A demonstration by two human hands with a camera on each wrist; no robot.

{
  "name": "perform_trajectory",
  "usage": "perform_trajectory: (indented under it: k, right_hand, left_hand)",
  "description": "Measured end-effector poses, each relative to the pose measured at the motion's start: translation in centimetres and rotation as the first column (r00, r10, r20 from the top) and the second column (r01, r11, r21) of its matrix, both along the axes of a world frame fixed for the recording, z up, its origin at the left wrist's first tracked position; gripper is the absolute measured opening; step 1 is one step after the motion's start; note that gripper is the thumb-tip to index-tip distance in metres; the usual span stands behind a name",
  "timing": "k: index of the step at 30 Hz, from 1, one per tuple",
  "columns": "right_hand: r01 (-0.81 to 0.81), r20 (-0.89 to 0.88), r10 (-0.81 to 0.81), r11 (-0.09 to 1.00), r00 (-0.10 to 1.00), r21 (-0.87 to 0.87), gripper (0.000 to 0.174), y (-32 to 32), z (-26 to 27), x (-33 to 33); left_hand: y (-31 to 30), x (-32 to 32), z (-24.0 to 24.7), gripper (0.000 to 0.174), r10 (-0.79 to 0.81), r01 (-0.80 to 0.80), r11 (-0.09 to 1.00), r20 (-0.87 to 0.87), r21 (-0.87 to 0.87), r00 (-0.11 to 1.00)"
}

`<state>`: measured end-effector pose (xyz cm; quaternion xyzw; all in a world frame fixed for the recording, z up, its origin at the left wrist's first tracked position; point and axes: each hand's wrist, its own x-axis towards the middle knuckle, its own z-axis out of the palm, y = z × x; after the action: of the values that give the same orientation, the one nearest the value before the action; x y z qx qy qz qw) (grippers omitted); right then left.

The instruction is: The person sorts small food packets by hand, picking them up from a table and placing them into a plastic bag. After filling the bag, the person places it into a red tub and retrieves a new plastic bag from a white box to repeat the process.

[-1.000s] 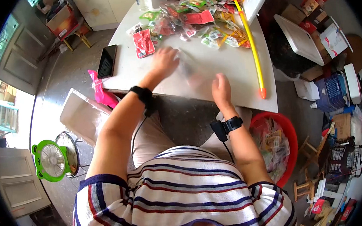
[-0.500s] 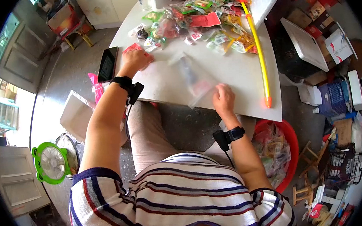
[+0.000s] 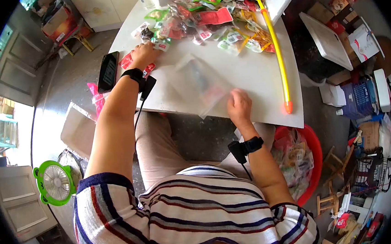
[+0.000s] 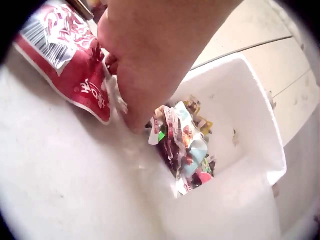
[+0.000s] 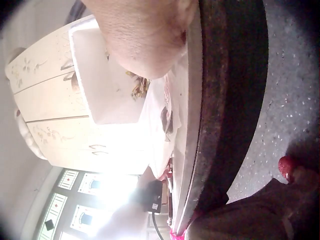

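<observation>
My left hand (image 3: 144,56) rests over a red packet (image 3: 126,61) at the table's left side, its fingers pointing toward small packets at the pile's edge. In the left wrist view the red packet (image 4: 75,75) lies beside the hand (image 4: 150,45); the fingertips are mostly hidden. My right hand (image 3: 239,105), near the front edge, has curled fingers pinching the side of a clear bag (image 3: 197,80) with dark and pink things inside. The right wrist view shows this hand (image 5: 145,35) above the tabletop, its fingertips out of sight.
A heap of colourful packets (image 3: 210,17) covers the back of the table (image 3: 263,103). A yellow tube (image 3: 273,47) lies on the right, a phone (image 3: 108,71) at the left edge. A white foam box (image 4: 250,110) stands behind; a red tub (image 3: 317,158) is below right.
My left hand went left onto the red packet, which shifted left and toward me, then moved slightly toward the pile. The bag came away from the left hand and now lies by my right hand.
</observation>
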<state>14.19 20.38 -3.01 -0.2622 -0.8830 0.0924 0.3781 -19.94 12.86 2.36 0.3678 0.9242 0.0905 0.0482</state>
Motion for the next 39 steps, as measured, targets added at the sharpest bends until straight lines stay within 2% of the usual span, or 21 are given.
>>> perform_trajectory:
  k: [1, 4, 7, 10, 14, 16, 17, 19, 20, 21, 24, 26, 27, 28, 29, 30, 33, 35, 36, 38, 39]
  right_hand:
    - [0.006, -0.001, -0.006, 1.0, 1.0, -0.002, 0.014, 0.0, 0.0, 0.0]
    - [0.011, 0.001, -0.011, 1.0, 1.0, -0.015, 0.014, -0.3, 0.3, 0.0]
    - [0.014, 0.011, -0.014, 0.999, 1.0, -0.033, 0.012, -0.4, 0.6, 0.2]
    - [0.022, -0.004, -0.022, 0.999, 1.0, -0.031, 0.011, -0.5, 0.7, 0.1]
    - [-0.005, -0.039, 0.003, 0.998, 0.999, -0.061, 0.012, -0.3, 0.7, 0.1]
    - [-0.026, -0.054, 0.021, 0.996, 0.998, -0.084, 0.012, -0.2, 0.8, 0.1]
    - [-0.038, -0.067, 0.032, 0.995, 0.997, -0.09, 0.013, -0.1, 0.7, 0.2]
    - [-0.05, -0.124, 0.036, 0.992, 0.992, -0.116, 0.014, 0.1, 0.0, 0.2]
    - [-0.048, -0.166, 0.025, 0.989, 0.986, -0.137, 0.014, 0.3, -0.5, 0.2]
    - [-0.046, -0.207, 0.013, 0.987, 0.978, -0.156, 0.014, 0.5, -0.6, 0.2]
    - [-0.011, -0.246, -0.093, 0.921, 0.965, -0.389, 0.021, 0.1, 0.6, 0.7]
    - [-0.283, -0.493, -0.061, 0.756, 0.868, -0.591, 0.022, -1.2, 2.7, 0.4]
    - [-0.424, -0.604, -0.078, 0.641, 0.793, -0.64, 0.022, -1.9, 3.9, 0.4]
    - [-0.568, -0.648, -0.047, 0.437, 0.76, -0.698, 0.021, -2.4, 4.9, 0.5]
    - [-0.675, -0.694, -0.03, 0.205, 0.719, -0.709, 0.02, -2.7, 5.8, 0.8]
    - [-0.739, -0.739, -0.028, -0.04, 0.673, -0.672, 0.02, -3.1, 6.6, 1.0]
    - [-0.813, -0.826, -0.087, -0.261, 0.557, -0.521, 0.021, -4.5, 7.7, 1.3]
    - [-0.821, -0.822, -0.116, -0.22, 0.558, -0.527, 0.021, -4.1, 6.2, 2.3]
    - [-0.824, -0.819, -0.131, -0.2, 0.558, -0.53, 0.021, -4.0, 5.8, 2.8]
    - [-0.833, -0.799, -0.263, -0.039, 0.541, -0.551, 0.018, -4.1, 5.4, 4.0]
    - [-0.81, -0.782, -0.282, 0.03, 0.556, -0.586, 0.019, -4.4, 5.6, 4.9]
  left_hand:
    - [0.1, 0.0, 0.1, 0.041, -0.034, 0.027, 0.996, -0.074, -0.087, 0.997]
    - [0.1, -0.7, -0.2, 0.028, -0.056, 0.031, 0.981, -0.125, -0.193, 0.991]
    - [-1.1, -0.6, 0.2, 0.023, -0.1, 0.051, 0.988, -0.344, -0.148, 0.934]
    - [-2.1, -0.8, 1.9, 0.02, -0.058, 0.083, 0.996, -0.466, 0.035, 0.883]
    - [-3.0, -1.2, 5.8, 0.023, 0.007, 0.077, 0.972, -0.353, 0.224, 0.936]
    - [-3.7, -1.2, 7.3, 0.025, 0.081, 0.038, 0.876, -0.225, 0.48, 0.971]
    - [-4.2, -1.0, 7.8, 0.021, 0.072, 0.086, 0.799, -0.238, 0.595, 0.969]
    - [-5.0, -1.7, 7.9, 0.017, -0.06, -0.1, 0.646, 0.182, 0.757, 0.981]
    - [-5.2, -1.9, 7.9, 0.015, -0.162, -0.219, 0.57, 0.37, 0.792, 0.915]
    - [-6.0, 1.7, 10.0, 0.011, -0.332, -0.426, 0.449, 0.589, 0.786, 0.737]
    - [-7.4, 4.6, 10.7, 0.011, -0.612, -0.562, 0.342, 0.632, 0.754, 0.476]
    - [-7.8, 6.2, 10.1, 0.013, -0.706, -0.631, 0.33, 0.627, 0.702, 0.329]
    - [-7.7, 6.3, 8.7, 0.013, -0.816, -0.623, 0.385, 0.566, 0.681, 0.116]
    - [-7.7, 6.9, 8.3, 0.014, -0.873, -0.602, 0.438, 0.476, 0.668, -0.108]
    - [-7.5, 8.3, 7.6, 0.016, -0.845, -0.651, 0.457, 0.525, 0.606, -0.104]
    - [-7.5, 10.8, 8.2, 0.02, -0.797, -0.675, 0.465, 0.603, 0.573, -0.038]
    - [-7.1, 15.2, 7.0, 0.022, -0.79, -0.675, 0.54, 0.579, 0.503, -0.2]
    - [-6.6, 16.0, 4.8, 0.019, -0.77, -0.666, 0.583, 0.577, 0.466, -0.27]
    - [-6.8, 17.1, 4.8, 0.017, -0.754, -0.695, 0.547, 0.636, 0.467, -0.165]
    - [-6.4, 18.8, 4.4, 0.018, -0.65, -0.682, 0.462, 0.74, 0.567, 0.174]
    - [-6.0, 18.9, 2.8, 0.025, -0.554, -0.525, 0.502, 0.722, 0.687, 0.414]
